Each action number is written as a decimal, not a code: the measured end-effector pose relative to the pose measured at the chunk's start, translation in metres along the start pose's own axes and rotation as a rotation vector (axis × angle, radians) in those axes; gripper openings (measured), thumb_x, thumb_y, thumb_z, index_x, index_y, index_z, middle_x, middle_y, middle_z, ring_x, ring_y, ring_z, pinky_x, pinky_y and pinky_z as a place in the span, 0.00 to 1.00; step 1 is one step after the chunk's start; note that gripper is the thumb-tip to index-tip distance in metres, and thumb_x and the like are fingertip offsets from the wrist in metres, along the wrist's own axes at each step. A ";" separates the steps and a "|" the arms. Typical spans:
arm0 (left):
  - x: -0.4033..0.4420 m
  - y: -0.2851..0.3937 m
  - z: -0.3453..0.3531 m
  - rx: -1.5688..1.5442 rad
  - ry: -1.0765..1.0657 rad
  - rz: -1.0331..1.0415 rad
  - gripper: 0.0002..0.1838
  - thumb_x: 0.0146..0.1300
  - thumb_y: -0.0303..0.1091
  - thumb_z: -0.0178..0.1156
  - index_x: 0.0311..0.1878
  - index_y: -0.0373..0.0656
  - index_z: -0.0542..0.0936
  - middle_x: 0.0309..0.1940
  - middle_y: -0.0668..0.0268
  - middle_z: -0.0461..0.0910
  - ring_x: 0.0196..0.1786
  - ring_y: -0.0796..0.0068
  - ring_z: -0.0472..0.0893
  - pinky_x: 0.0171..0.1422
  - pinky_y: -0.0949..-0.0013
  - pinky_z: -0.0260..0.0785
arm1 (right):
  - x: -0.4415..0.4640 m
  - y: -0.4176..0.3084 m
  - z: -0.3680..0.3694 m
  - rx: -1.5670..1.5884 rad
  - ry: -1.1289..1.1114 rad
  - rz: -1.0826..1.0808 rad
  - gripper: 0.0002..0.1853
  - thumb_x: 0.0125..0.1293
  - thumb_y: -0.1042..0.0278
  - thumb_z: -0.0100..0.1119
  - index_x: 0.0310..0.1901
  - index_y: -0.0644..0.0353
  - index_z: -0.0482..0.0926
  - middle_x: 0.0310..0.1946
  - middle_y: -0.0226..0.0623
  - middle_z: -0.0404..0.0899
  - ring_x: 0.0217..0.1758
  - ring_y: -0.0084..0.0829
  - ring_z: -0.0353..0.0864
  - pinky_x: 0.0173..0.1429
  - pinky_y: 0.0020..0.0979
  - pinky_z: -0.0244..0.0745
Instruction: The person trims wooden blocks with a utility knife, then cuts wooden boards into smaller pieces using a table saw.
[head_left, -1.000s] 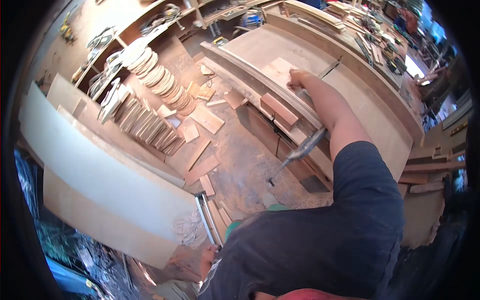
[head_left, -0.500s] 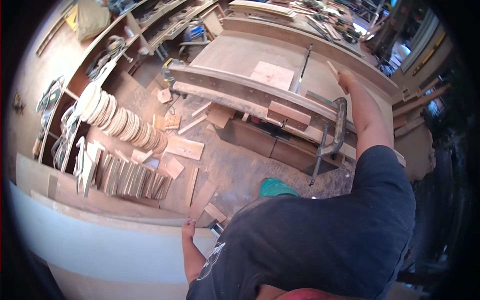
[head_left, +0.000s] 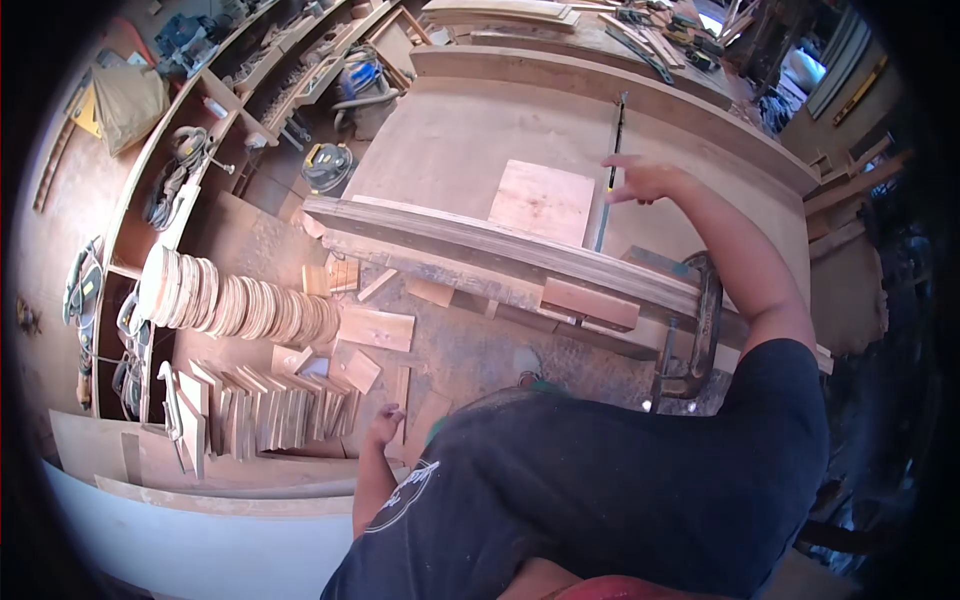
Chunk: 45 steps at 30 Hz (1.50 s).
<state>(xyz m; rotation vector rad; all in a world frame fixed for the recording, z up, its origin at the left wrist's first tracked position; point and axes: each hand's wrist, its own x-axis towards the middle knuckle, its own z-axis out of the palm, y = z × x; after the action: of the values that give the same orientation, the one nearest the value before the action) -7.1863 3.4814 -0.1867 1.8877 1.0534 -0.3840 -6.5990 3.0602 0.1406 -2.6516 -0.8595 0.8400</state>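
My right hand (head_left: 645,182) reaches over the wide wooden panel (head_left: 440,130), fingers apart and nothing visible between them. Close to its fingertips lies a long, thin dark bar (head_left: 602,222) with a yellow mark. A square pale board (head_left: 541,203) rests flat on the panel, left of that bar. Down at my left side, my left hand (head_left: 384,426) has its fingers curled in. A thin dark line shows by its fingertips, too small to name. A C-clamp (head_left: 708,325) grips the panel's near edge below my right forearm, with a wood block (head_left: 590,303) to its left.
Stacked round wooden discs (head_left: 235,298) lie on the left, with a row of upright wood pieces (head_left: 275,410) below them. Offcuts (head_left: 376,328) litter the dusty floor. A shop vacuum (head_left: 328,168) stands by the panel; shelves (head_left: 225,110) line the left wall.
My right hand has moved left and slightly down, and its fingers have spread; the wood strip it held no longer shows there. My left hand has risen slightly. The view has shifted.
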 end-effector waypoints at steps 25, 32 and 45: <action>0.274 0.053 -0.045 -0.009 -0.113 0.524 0.26 0.64 0.48 0.60 0.59 0.40 0.78 0.51 0.49 0.82 0.54 0.54 0.82 0.59 0.57 0.73 | 0.123 -0.282 0.109 0.273 0.255 -0.229 0.28 0.67 0.64 0.63 0.68 0.54 0.70 0.53 0.36 0.79 0.57 0.29 0.78 0.57 0.33 0.75; 0.275 -0.037 -0.154 0.475 -0.472 0.206 0.30 0.63 0.54 0.60 0.61 0.40 0.79 0.62 0.48 0.77 0.66 0.52 0.74 0.73 0.57 0.62 | 0.121 -0.363 0.161 -0.109 0.614 -0.173 0.34 0.56 0.53 0.73 0.60 0.61 0.73 0.48 0.48 0.80 0.53 0.49 0.79 0.58 0.45 0.74; 0.402 0.127 -0.270 0.131 -0.148 0.416 0.30 0.60 0.54 0.63 0.58 0.40 0.80 0.53 0.48 0.81 0.58 0.51 0.80 0.63 0.58 0.71 | 0.157 -0.385 0.144 0.252 0.457 -0.033 0.25 0.60 0.51 0.69 0.52 0.62 0.80 0.42 0.46 0.82 0.46 0.45 0.82 0.51 0.41 0.76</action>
<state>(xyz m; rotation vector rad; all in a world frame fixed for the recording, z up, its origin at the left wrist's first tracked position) -6.8897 3.8833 -0.2223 2.0983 0.5291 -0.3484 -6.7583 3.4680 0.0982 -2.4481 -0.6290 0.2857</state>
